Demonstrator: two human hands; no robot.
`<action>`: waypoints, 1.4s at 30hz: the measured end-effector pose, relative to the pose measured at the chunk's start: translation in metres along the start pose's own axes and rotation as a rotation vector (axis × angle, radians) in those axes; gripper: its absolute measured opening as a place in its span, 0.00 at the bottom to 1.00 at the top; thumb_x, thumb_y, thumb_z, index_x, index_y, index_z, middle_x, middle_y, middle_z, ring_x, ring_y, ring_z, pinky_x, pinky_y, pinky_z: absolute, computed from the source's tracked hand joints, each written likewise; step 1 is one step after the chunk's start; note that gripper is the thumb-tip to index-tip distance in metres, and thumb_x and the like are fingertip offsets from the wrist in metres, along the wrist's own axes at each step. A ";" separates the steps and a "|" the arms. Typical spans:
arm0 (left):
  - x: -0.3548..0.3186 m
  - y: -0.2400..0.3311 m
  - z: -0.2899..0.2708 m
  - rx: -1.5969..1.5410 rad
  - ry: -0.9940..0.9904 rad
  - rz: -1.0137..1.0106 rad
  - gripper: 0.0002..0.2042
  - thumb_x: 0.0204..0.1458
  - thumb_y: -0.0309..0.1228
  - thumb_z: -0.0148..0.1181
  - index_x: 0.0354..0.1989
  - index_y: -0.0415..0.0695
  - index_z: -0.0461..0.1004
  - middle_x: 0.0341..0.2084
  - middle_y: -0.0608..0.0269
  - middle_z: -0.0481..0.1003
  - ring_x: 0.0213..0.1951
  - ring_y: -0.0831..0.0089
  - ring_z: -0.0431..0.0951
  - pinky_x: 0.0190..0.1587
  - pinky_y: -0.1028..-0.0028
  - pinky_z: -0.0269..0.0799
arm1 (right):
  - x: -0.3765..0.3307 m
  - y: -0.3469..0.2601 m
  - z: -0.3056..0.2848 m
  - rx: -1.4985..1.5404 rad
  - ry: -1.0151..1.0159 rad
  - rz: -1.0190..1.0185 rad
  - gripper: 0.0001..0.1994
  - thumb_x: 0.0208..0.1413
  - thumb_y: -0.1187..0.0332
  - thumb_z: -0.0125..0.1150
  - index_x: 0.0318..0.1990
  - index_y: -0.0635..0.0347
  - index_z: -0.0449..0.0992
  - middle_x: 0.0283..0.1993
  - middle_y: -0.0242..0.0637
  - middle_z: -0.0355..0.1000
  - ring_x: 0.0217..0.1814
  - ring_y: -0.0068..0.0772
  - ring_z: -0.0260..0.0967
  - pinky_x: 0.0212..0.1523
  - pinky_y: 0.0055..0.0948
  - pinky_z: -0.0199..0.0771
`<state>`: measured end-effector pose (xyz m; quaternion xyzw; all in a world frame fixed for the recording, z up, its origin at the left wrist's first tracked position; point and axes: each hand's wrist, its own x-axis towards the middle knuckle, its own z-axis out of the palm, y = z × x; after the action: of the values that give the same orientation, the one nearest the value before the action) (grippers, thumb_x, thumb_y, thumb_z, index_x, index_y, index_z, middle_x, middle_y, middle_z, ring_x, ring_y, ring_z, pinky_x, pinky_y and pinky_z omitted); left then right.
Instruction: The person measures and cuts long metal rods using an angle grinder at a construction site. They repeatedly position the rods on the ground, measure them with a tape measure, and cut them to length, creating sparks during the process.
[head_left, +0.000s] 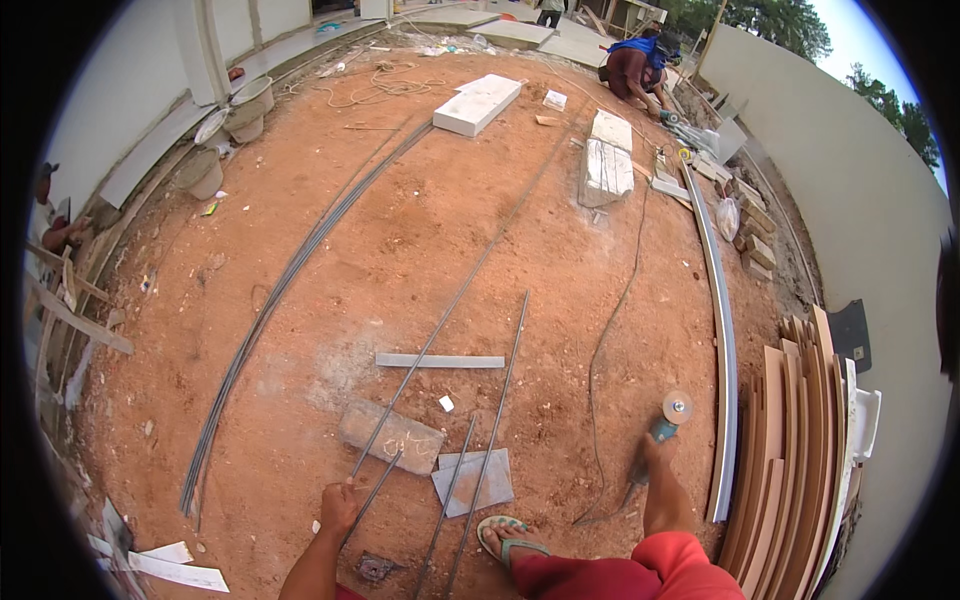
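Observation:
My right hand [656, 454] is closed around a teal angle grinder [664, 430] at the lower right. Its round disc [677, 406] faces up, and a dark power cord [593, 400] runs over the soil. At the lower left, my left hand [339, 507] is closed on the near end of a long thin steel rod [468, 285]. That rod crosses a grey concrete block [385, 436] and a flat metal bar [440, 361]. Shorter rods [490, 445] lie beside it, partly over a grey square plate [474, 482].
A bundle of steel rods [290, 275] curves along the left, its far end at a white block [478, 105]. To the right lie a long metal profile [718, 350] and stacked brown boards [790, 440]. A crouching person [640, 72] works far right; another [55, 225] is at the left edge.

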<state>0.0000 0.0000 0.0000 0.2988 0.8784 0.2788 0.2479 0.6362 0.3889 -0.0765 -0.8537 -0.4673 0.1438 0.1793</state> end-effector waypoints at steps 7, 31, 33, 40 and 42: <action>0.001 0.009 -0.005 -0.022 -0.008 0.007 0.24 0.67 0.41 0.53 0.25 0.29 0.74 0.20 0.34 0.73 0.27 0.38 0.77 0.33 0.51 0.67 | 0.000 -0.004 -0.007 0.029 -0.003 0.022 0.44 0.38 0.54 0.80 0.60 0.70 0.67 0.56 0.60 0.74 0.60 0.61 0.73 0.60 0.47 0.74; -0.003 0.011 -0.009 0.007 -0.004 0.054 0.26 0.68 0.41 0.49 0.24 0.28 0.73 0.21 0.30 0.71 0.28 0.33 0.75 0.33 0.49 0.66 | -0.020 0.006 -0.012 -0.010 -0.064 -0.034 0.39 0.41 0.50 0.79 0.55 0.70 0.72 0.50 0.57 0.77 0.54 0.58 0.77 0.53 0.48 0.76; 0.000 0.016 -0.007 -0.002 -0.028 0.040 0.26 0.68 0.42 0.49 0.25 0.28 0.73 0.22 0.29 0.71 0.29 0.33 0.76 0.34 0.48 0.66 | -0.017 0.016 -0.017 -0.001 -0.051 -0.068 0.38 0.42 0.50 0.78 0.54 0.71 0.72 0.50 0.58 0.77 0.54 0.57 0.77 0.53 0.47 0.76; -0.001 0.004 -0.006 -0.003 -0.026 0.057 0.27 0.68 0.42 0.49 0.24 0.29 0.72 0.20 0.33 0.70 0.27 0.39 0.74 0.33 0.49 0.65 | -0.043 0.015 -0.030 -0.140 -0.056 -0.203 0.42 0.44 0.46 0.76 0.56 0.75 0.69 0.52 0.64 0.74 0.55 0.63 0.74 0.55 0.50 0.75; -0.001 0.008 -0.007 -0.006 -0.034 0.033 0.27 0.68 0.43 0.49 0.25 0.28 0.74 0.22 0.31 0.72 0.31 0.33 0.76 0.35 0.47 0.67 | -0.055 0.010 -0.042 -0.188 -0.011 -0.226 0.42 0.47 0.45 0.74 0.57 0.76 0.68 0.57 0.66 0.70 0.60 0.64 0.70 0.58 0.52 0.72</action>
<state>-0.0006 0.0025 0.0097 0.3173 0.8682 0.2803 0.2588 0.6322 0.3303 -0.0390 -0.8077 -0.5731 0.0831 0.1108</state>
